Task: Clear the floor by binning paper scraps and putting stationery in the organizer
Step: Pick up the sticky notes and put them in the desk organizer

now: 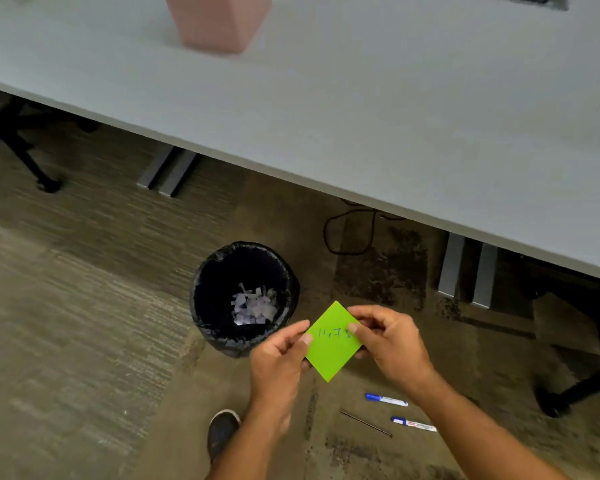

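Observation:
A green paper square (331,344) with blue writing is held flat between both hands, just right of the bin. My left hand (280,358) pinches its left corner and my right hand (387,341) pinches its right edge. The black-lined bin (201,327) stands on the carpet with several pale paper scraps (253,304) at its bottom. Two blue-capped white markers (386,399) (413,424) and a thin dark stick (365,423) lie on the floor below my right forearm. A pink organizer (219,22) stands blurred on the table at the top.
The grey table (361,116) spans the upper frame, its edge running diagonally, with metal legs (168,173) (468,271) beneath. A black cable (349,233) loops on the carpet behind the bin. Chair bases sit at far left (32,161) and far right (575,389). My shoe (221,433) is near the bottom.

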`<state>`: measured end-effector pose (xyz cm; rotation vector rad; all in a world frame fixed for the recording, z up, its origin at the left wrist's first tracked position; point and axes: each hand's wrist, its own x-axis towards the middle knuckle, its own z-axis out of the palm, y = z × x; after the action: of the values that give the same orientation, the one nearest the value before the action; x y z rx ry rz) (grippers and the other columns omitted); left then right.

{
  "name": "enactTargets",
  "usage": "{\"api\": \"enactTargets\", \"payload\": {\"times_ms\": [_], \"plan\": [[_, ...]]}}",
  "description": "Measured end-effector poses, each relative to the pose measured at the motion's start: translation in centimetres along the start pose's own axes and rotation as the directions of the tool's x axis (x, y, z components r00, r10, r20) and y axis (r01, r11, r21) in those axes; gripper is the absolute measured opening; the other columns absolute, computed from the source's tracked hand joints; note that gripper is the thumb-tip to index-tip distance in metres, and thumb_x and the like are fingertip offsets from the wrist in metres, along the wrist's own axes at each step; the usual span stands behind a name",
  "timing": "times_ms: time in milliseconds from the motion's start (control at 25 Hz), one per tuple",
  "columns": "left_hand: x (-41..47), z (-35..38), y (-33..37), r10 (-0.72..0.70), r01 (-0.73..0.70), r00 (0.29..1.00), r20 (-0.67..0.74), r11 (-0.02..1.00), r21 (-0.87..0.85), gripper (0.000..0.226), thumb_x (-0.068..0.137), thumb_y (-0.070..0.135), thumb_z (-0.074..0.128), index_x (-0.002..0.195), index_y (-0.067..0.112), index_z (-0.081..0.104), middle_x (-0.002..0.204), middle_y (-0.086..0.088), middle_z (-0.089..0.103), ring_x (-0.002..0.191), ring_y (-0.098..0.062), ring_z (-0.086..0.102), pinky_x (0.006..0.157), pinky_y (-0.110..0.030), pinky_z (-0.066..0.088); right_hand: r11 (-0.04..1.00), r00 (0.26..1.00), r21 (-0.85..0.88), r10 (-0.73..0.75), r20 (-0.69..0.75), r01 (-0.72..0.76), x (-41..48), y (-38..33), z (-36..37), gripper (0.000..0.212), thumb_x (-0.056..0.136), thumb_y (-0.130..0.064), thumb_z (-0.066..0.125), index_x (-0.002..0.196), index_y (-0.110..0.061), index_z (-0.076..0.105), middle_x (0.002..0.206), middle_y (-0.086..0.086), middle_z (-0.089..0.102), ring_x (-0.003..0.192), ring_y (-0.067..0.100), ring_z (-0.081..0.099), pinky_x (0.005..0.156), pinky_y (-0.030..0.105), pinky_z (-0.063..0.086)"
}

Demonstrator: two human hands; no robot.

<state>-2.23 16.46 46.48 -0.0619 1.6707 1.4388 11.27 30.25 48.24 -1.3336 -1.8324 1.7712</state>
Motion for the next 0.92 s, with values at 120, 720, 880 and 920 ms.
{"api": "enactTargets", "payload": {"times_ms": [120, 720, 880, 920], "plan": [[-0.3, -2.9, 3.1, 0.016, -0.015, 1.000, 0.011, 0.998, -0.062, 0.021, 0.096, 0.004, 0.069, 0.108, 0.018, 0.080, 0.099, -0.005, 0.085, 0.085, -0.013, 0.079, 0.071, -0.028, 0.064, 0.998, 0.999, -0.053, -0.032, -0.015, 0.031, 0.2, -4.4, 2.7, 0.034, 0.092, -0.004, 0.073, 0.092, -0.038, 0.079, 0.079, 0.006, 0.076, 0.063, 0.013, 0.071, 0.052, 0.028, 0.061], [-0.2, -20.0, 27.2, 0.182, -0.179, 0.983, 0.006, 0.973, -0.147, 0.018, 0.095, 0.005, 0.072, 0.099, 0.019, 0.081, 0.095, -0.003, 0.085, 0.082, -0.012, 0.080, 0.067, -0.026, 0.064, 0.989, 0.997, -0.122, -0.074, 0.033, 0.077, -0.1, -30.9, 18.7, 0.013, 0.097, -0.007, 0.068, 0.107, -0.007, 0.075, 0.082, 0.020, 0.077, 0.065, 0.020, 0.075, 0.062, 0.031, 0.064], [-0.8, -20.5, 30.1, 0.154, -0.155, 0.988, -0.013, 0.978, -0.143, 0.016, 0.094, 0.006, 0.073, 0.101, 0.019, 0.080, 0.094, -0.005, 0.085, 0.082, -0.018, 0.080, 0.066, -0.032, 0.065, 0.989, 0.997, -0.119, -0.083, 0.004, 0.083, 0.1, -33.9, 19.5, 0.014, 0.096, -0.006, 0.068, 0.107, -0.008, 0.076, 0.081, 0.018, 0.077, 0.063, 0.016, 0.074, 0.061, 0.029, 0.064], [-1.0, -20.4, 30.7, 0.144, -0.145, 0.989, -0.014, 0.980, -0.140, 0.016, 0.094, 0.007, 0.074, 0.101, 0.020, 0.080, 0.094, -0.006, 0.085, 0.083, -0.020, 0.081, 0.064, -0.031, 0.065, 0.987, 0.996, -0.138, -0.088, -0.007, 0.086, 0.1, -34.5, 19.4, 0.014, 0.095, -0.007, 0.067, 0.106, -0.010, 0.076, 0.082, 0.018, 0.077, 0.064, 0.015, 0.074, 0.062, 0.030, 0.064]]}}
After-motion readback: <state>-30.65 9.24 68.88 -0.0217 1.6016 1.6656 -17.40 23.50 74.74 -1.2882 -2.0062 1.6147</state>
